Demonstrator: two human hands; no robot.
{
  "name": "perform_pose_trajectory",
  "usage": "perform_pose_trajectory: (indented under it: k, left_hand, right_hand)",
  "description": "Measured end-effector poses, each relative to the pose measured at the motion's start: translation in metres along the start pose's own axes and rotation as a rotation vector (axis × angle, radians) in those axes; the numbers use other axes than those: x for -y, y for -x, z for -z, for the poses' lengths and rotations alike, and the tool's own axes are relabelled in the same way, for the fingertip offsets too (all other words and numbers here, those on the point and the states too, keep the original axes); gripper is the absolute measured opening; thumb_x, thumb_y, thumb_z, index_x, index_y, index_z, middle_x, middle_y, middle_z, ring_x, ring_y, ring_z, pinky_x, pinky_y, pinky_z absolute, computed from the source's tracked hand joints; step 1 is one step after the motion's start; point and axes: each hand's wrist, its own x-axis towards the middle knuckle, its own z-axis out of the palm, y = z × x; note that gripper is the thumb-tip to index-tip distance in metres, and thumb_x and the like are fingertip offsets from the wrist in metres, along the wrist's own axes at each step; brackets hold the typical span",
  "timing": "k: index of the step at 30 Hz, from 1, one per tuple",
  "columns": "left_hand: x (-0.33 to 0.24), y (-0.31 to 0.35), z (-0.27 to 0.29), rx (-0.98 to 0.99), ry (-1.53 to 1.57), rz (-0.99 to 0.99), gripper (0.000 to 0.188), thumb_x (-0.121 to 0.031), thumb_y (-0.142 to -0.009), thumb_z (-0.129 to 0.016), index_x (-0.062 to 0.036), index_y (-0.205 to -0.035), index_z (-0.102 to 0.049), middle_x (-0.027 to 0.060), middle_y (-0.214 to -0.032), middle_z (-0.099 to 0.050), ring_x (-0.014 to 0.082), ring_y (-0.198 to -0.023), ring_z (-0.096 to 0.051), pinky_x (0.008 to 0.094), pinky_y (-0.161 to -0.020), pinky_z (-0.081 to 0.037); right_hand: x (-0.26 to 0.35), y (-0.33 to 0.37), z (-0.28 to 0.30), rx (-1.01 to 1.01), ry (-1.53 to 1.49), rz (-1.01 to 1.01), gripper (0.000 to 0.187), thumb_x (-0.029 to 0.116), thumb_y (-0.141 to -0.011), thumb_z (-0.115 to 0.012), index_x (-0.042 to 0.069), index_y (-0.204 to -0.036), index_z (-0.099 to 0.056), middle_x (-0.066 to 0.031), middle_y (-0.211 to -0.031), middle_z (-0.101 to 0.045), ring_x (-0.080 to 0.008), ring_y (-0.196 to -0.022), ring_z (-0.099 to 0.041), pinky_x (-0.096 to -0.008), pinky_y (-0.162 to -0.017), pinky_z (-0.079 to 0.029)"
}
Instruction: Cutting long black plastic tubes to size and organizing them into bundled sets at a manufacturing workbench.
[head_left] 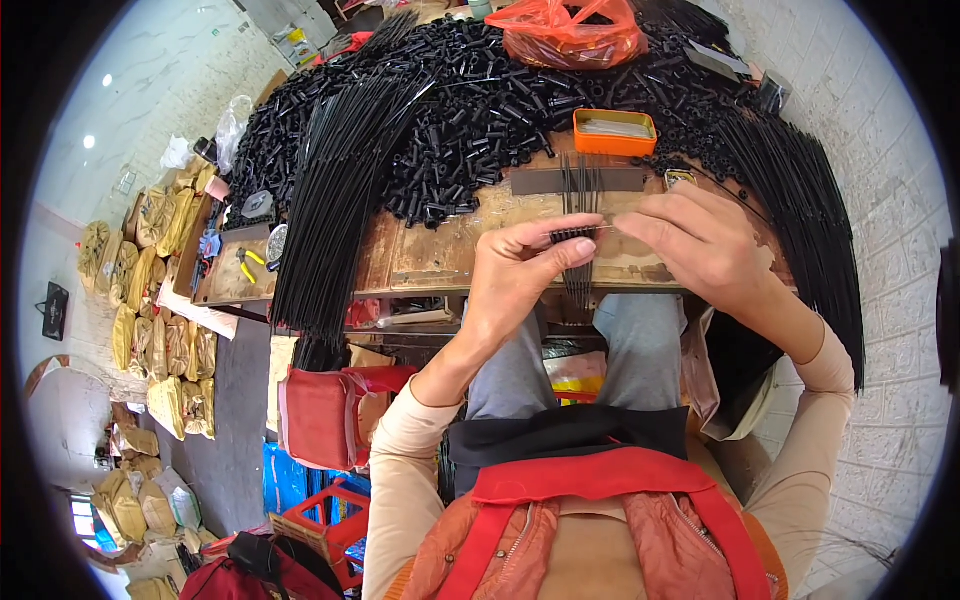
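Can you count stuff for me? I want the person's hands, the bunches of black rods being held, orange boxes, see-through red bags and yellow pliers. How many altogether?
Hands: 2, the left hand and the right hand
Held bunch of black rods: 1
Orange box: 1
Red bag: 1
Yellow pliers: 1
Total: 6

The left forearm (453, 372) slants toward one o'clock, the left hand (520, 268) pinching with thumb and forefinger aimed near three. The right forearm (796, 322) angles toward ten; the right hand (705, 240), back upward, curls, its fingertips drawn together at nine.
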Motion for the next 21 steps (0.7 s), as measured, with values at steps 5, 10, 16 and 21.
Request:
perform_pose_trajectory:
  k: [5,10,16,21]
  left_hand:
    - [0.013,-0.005,0.019,0.136,-0.301,0.11,0.04,-0.009,-0.08,-0.076,-0.0048,-0.119,-0.067,0.0105,-0.108,-0.07,0.0158,-0.097,-0.066,0.0289,-0.085,-0.054]
    - [0.1,-0.008,0.037,0.256,-1.291,-0.403,0.097,-0.028,-0.06,-0.085,-0.0204,-0.146,-0.039,0.0165,-0.151,-0.034,0.0351,-0.139,-0.034,0.0464,-0.113,-0.03]
    - [0.122,-0.024,0.039,0.26,-1.232,-0.484,0.08,-0.031,-0.066,-0.082,-0.0183,-0.138,-0.049,0.0166,-0.149,-0.038,0.0351,-0.136,-0.038,0.0464,-0.111,-0.033]
    - [0.113,-0.03,0.031,0.313,-1.328,-0.427,0.077,-0.033,-0.066,-0.081,-0.0189,-0.136,-0.051,0.0154,-0.153,-0.031,0.0339,-0.142,-0.029,0.0477,-0.115,-0.027]
  right_hand:
    - [-0.009,-0.007,-0.009,-0.182,-0.182,0.079,0.03,-0.005,-0.076,-0.066,0.0,-0.106,-0.067,-0.0112,-0.09,-0.067,-0.0246,-0.07,-0.062,-0.0339,-0.059,-0.049]
    - [-0.053,0.021,-0.025,-0.023,-0.291,-0.501,0.024,0.001,-0.086,-0.061,0.001,-0.109,-0.066,-0.0124,-0.087,-0.068,-0.0235,-0.074,-0.065,-0.029,-0.067,-0.05]
    - [-0.147,0.061,-0.095,0.181,-0.248,-0.581,0.019,0.011,-0.09,-0.058,0.002,-0.103,-0.067,-0.0147,-0.09,-0.069,-0.0284,-0.082,-0.066,-0.0337,-0.075,-0.051]
    - [-0.217,0.047,-0.148,0.139,-0.076,-0.514,0.017,0.015,-0.087,-0.06,0.002,-0.094,-0.069,-0.0154,-0.091,-0.069,-0.0338,-0.086,-0.065,-0.0411,-0.074,-0.052]
